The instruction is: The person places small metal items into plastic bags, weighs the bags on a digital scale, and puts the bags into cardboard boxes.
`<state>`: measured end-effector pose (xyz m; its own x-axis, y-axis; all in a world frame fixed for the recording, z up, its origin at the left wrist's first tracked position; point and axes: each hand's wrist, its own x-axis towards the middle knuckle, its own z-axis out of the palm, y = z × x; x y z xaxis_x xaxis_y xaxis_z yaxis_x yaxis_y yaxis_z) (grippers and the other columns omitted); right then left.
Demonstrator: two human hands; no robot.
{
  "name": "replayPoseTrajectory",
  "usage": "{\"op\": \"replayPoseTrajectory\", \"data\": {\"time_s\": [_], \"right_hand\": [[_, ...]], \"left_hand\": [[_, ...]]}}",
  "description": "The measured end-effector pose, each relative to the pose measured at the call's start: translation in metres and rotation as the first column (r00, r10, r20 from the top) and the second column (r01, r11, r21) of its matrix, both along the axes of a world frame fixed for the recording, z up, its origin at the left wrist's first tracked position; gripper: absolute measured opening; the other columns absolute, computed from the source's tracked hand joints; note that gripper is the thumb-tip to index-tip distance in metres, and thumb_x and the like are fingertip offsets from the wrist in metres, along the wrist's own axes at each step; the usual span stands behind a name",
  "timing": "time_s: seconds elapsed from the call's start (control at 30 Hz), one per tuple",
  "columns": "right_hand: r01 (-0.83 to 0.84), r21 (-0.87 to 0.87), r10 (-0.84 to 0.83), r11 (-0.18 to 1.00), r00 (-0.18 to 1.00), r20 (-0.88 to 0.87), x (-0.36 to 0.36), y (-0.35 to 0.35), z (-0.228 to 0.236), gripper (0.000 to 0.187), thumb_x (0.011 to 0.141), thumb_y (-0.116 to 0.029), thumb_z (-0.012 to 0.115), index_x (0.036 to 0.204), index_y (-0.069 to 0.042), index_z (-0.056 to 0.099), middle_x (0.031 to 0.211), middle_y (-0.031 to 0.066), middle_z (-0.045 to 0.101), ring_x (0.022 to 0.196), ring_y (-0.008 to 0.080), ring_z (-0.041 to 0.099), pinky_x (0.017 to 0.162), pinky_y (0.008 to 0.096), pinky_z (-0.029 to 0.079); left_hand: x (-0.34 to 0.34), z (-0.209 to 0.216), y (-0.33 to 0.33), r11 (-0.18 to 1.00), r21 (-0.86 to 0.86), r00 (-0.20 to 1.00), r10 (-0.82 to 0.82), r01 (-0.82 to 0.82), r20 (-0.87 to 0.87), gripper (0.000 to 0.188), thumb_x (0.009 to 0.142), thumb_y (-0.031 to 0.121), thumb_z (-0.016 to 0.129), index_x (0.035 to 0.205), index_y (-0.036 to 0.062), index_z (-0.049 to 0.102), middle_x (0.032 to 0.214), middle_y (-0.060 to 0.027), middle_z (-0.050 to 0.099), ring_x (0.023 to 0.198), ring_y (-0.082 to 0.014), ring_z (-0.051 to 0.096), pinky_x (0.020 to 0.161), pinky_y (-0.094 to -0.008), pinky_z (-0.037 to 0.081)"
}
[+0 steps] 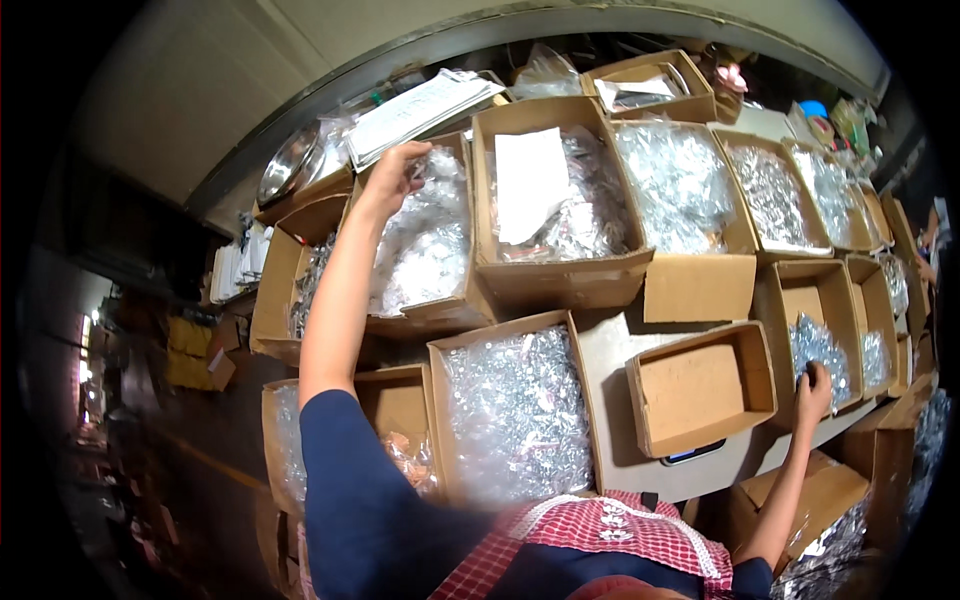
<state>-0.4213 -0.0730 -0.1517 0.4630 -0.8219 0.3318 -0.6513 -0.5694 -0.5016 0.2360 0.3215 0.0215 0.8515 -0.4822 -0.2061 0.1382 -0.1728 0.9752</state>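
Note:
My left arm stretches far forward. Its hand [393,178] is over the left rim of a cardboard box [475,290] heaped with clear plastic packets [425,255]. The fingers reach across the packets, with the thumb apart from them. Over to the right, my right hand [815,390] is at the near edge of a narrow cardboard box [793,272], beside small clear packets of bluish-silver pieces [818,350]. Its fingers are curled together, and what they hold is hidden. Between my arms an open carton [700,390] stands on the table, with nothing visible inside.
A large box of bagged metal pieces [520,410] stands near my body. Behind it, another box holds packets under a white paper [530,185]. More packet boxes [675,185] line the back and right. A phone-like object [693,455] lies partly beneath the open carton.

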Motion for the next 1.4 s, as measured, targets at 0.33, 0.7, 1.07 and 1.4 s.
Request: {"op": "replayPoseTrajectory", "data": {"time_s": [0.33,0.7,1.07,1.4], "right_hand": [[-0.007,0.022,0.005,1.0,0.994,0.11,0.008,0.015,0.014,0.019,0.083,-0.003,0.053,0.098,0.003,0.062,0.098,0.0128,0.063,0.089,0.0274,0.061,0.081,0.0333,0.048],[0.015,0.059,-0.024,0.998,0.988,0.154,-0.005,0.007,0.002,0.02,0.086,-0.003,0.054,0.103,0.002,0.062,0.1,0.0128,0.065,0.09,0.0246,0.063,0.083,0.0323,0.048],[0.105,-0.023,-0.096,0.994,0.968,0.234,-0.004,0.007,-0.004,0.023,0.085,-0.003,0.058,0.107,-0.001,0.063,0.104,0.0111,0.065,0.093,0.0226,0.063,0.082,0.0314,0.049],[0.054,0.009,-0.055,0.999,0.98,0.192,-0.003,0.014,0.006,0.016,0.081,-0.002,0.056,0.095,0.001,0.065,0.093,0.0115,0.066,0.085,0.0241,0.063,0.078,0.0313,0.049]], "left_hand": [[0.006,-0.011,-0.003,0.984,-0.121,0.975,0.153,-0.134,0.161,0.011,0.092,0.016,0.058,0.088,0.006,0.056,0.067,-0.0023,0.051,0.053,-0.01,0.048,0.04,-0.0237,0.033],[-0.006,0.003,0.046,0.88,-0.475,0.877,-0.205,-0.029,-0.434,0.04,0.093,0.044,0.053,0.072,0.0094,0.053,0.061,-0.0021,0.046,0.053,-0.0152,0.046,0.044,-0.0269,0.034],[-0.044,0.007,-0.012,0.874,-0.467,0.863,-0.336,0.136,-0.377,0.032,0.084,-0.002,0.059,0.115,-0.0022,0.054,0.101,-0.0236,0.061,0.078,-0.0204,0.064,0.049,-0.0204,0.052],[-0.133,-0.039,-0.177,0.273,0.959,0.436,-0.874,0.071,0.217,0.03,0.067,0.019,0.07,0.087,-0.0038,0.07,0.079,-0.0182,0.068,0.076,-0.0278,0.068,0.076,-0.0373,0.052]]}}
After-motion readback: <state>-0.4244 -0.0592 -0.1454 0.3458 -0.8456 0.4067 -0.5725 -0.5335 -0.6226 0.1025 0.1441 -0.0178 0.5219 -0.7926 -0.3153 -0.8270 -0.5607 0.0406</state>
